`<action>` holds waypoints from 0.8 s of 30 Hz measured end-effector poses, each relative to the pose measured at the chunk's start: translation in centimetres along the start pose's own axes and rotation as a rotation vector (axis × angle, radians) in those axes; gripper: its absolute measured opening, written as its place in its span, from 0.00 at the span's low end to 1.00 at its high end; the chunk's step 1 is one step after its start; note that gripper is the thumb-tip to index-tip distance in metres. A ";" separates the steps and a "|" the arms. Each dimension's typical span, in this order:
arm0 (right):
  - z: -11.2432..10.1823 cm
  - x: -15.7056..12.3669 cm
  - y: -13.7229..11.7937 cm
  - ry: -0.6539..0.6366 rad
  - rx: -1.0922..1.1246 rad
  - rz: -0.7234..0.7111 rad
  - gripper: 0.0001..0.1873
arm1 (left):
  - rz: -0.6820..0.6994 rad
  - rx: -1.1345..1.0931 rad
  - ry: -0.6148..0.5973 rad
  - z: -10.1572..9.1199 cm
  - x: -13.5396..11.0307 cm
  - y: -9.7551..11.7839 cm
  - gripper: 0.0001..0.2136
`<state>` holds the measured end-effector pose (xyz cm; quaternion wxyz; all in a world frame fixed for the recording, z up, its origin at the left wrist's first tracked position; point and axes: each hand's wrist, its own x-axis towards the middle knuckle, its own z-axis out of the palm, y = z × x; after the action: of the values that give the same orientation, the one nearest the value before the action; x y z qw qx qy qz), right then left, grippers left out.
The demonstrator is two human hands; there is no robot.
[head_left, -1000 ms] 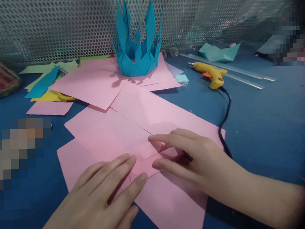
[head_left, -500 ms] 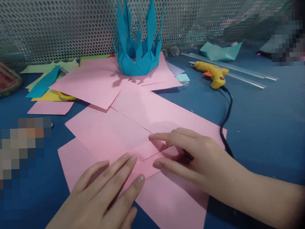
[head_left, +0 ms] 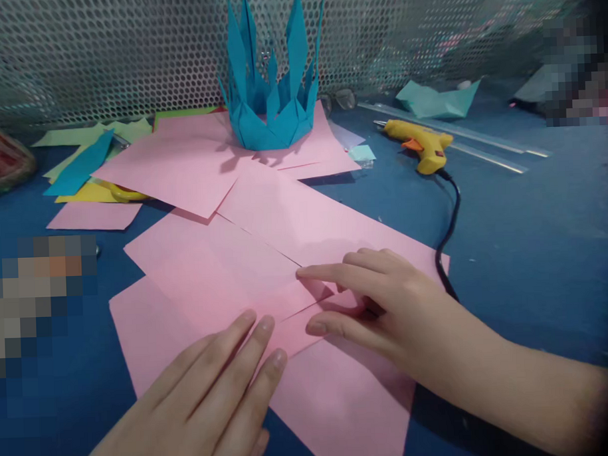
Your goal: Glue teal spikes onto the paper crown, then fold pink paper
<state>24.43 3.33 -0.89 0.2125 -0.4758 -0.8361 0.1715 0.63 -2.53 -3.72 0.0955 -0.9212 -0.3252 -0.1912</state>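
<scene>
Several sheets of pink paper [head_left: 185, 259] overlap on the blue table, with a folded strip of pink paper [head_left: 299, 301] in the middle. My left hand [head_left: 210, 397] lies flat with its fingers stretched out, the fingertips resting on the pink paper at the strip's left. On the other side, my right hand [head_left: 381, 305] touches the paper with forefinger and thumb spread apart, one on each side of the strip's edge line. Its other fingers curl, and the space under the palm is in shadow. Neither hand lifts anything.
Behind the sheets stands a blue folded-paper crown [head_left: 273, 116]. To its right lie a yellow glue gun [head_left: 421, 144] with a black cord, clear glue sticks [head_left: 491, 158] and a pale teal folded paper [head_left: 436, 100]. Coloured paper scraps [head_left: 80, 166] are at the left. A perforated metal screen [head_left: 128, 54] backs the table.
The view has shifted slightly. My left hand's fingers have drawn a little closer together, while my right hand keeps nearly the same place on the pink paper.
</scene>
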 end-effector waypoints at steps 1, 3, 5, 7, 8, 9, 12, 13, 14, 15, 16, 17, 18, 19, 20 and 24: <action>0.0 0.0 0.0 0.006 -0.008 -0.002 0.17 | 0.005 0.007 0.004 0.0 0.0 0.0 0.14; 0.1 -0.1 0.1 0.011 -0.022 0.000 0.18 | -0.005 0.009 0.021 0.0 0.1 0.0 0.14; 0.2 -0.2 0.3 0.014 -0.032 -0.018 0.18 | -0.023 -0.006 0.033 0.0 0.2 0.1 0.15; 0.1 -0.4 0.7 0.013 -0.009 -0.063 0.18 | -0.024 -0.029 0.019 -0.1 0.4 0.1 0.15; 0.1 -0.5 0.9 0.011 0.015 -0.089 0.17 | -0.021 -0.035 0.008 -0.1 0.4 0.1 0.15; 0.0 -0.5 1.2 0.006 0.042 -0.115 0.17 | -0.017 -0.036 -0.001 -0.1 0.4 0.1 0.15; -0.3 -0.4 2.0 0.013 0.078 -0.200 0.16 | -0.003 -0.017 0.000 -0.1 0.3 0.0 0.15; -0.4 -0.3 2.2 0.010 0.072 -0.243 0.15 | 0.005 -0.007 0.008 0.0 0.3 -0.1 0.16; -0.4 -0.2 2.3 0.008 0.061 -0.295 0.13 | 0.015 0.000 0.020 0.0 0.3 -0.1 0.16; -0.5 -0.1 2.4 0.003 0.047 -0.352 0.12 | 0.025 0.005 0.034 0.1 0.2 -0.2 0.16; -0.6 0.0 2.4 -0.017 0.029 -0.412 0.11 | 0.037 0.008 0.047 0.2 0.2 -0.2 0.15; -0.6 0.2 2.5 -0.043 0.016 -0.468 0.12 | 0.045 0.010 0.058 0.2 0.2 -0.2 0.15; -0.6 0.3 2.4 -0.067 0.004 -0.514 0.13 | 0.046 0.009 0.064 0.2 0.2 -0.2 0.15; -0.7 0.4 2.4 -0.091 -0.006 -0.546 0.14 | 0.038 0.002 0.061 0.3 0.2 -0.2 0.15; -0.8 0.5 2.4 -0.112 -0.013 -0.564 0.14 | 0.026 -0.004 0.053 0.3 0.2 -0.1 0.15; -1.0 0.9 2.3 -0.161 -0.039 -0.585 0.15 | -0.009 -0.017 0.010 0.3 0.0 0.1 0.17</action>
<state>26.26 5.31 -0.98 0.1765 -0.2034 -0.9550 0.1239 0.83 -2.51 -3.96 0.0884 -0.9195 -0.3273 -0.1991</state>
